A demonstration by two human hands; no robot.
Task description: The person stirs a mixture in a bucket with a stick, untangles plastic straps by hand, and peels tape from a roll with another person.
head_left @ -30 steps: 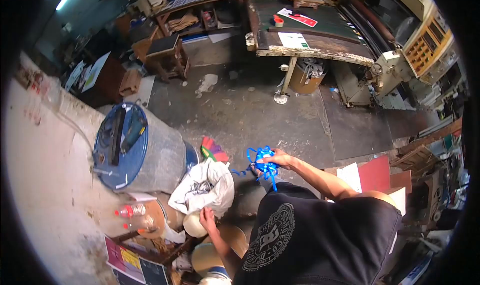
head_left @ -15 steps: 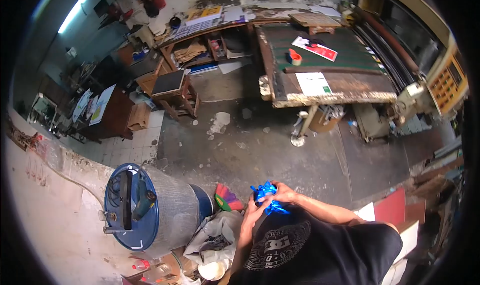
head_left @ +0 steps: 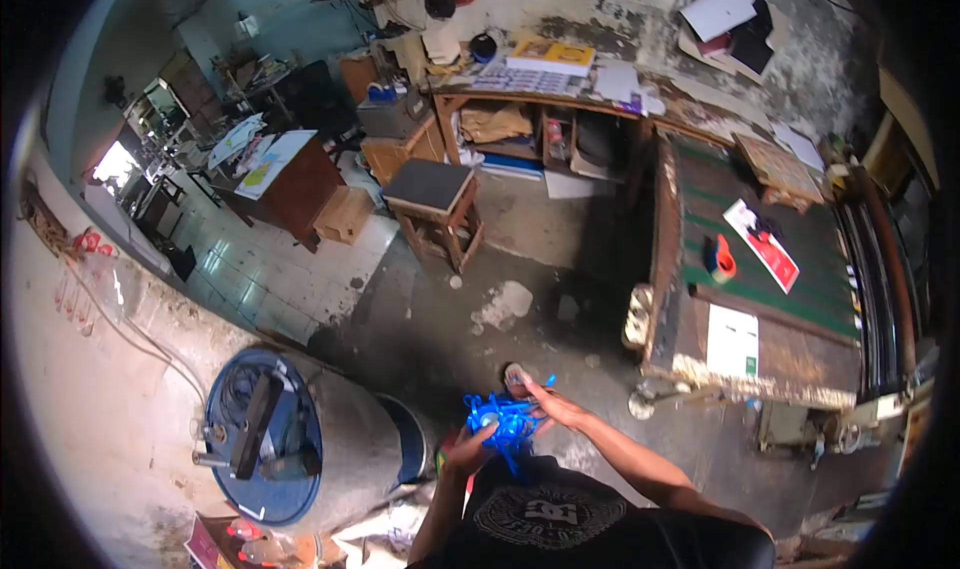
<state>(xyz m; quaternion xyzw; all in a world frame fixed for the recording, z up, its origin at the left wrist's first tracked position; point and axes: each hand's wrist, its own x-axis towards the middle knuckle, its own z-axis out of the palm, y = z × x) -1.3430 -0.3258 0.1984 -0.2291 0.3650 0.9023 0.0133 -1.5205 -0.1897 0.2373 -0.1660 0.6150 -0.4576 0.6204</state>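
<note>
A tangled bundle of shiny blue plastic ribbon point(head_left: 510, 425) is held in front of my chest. My left hand point(head_left: 470, 451) grips its lower left side, with the thumb laid over the strands. My right hand point(head_left: 556, 407) is at the upper right of the bundle, its fingers reaching forward and a short blue strand sticking up past them. Loose blue ends hang down towards the black T-shirt point(head_left: 550, 517).
At left stands a drum with a blue lid point(head_left: 265, 489), tools and a coiled cable on top. A wooden stool point(head_left: 432, 187) is ahead. The worktable point(head_left: 690, 259) at right carries an orange tape roll point(head_left: 722, 261) and papers. Stained concrete floor point(head_left: 505, 304) lies between.
The view has swung right. The blue bundle looks looser and more spread out, and my right hand has shifted from clasping its side to its upper right, with fingers stretched further forward.
</note>
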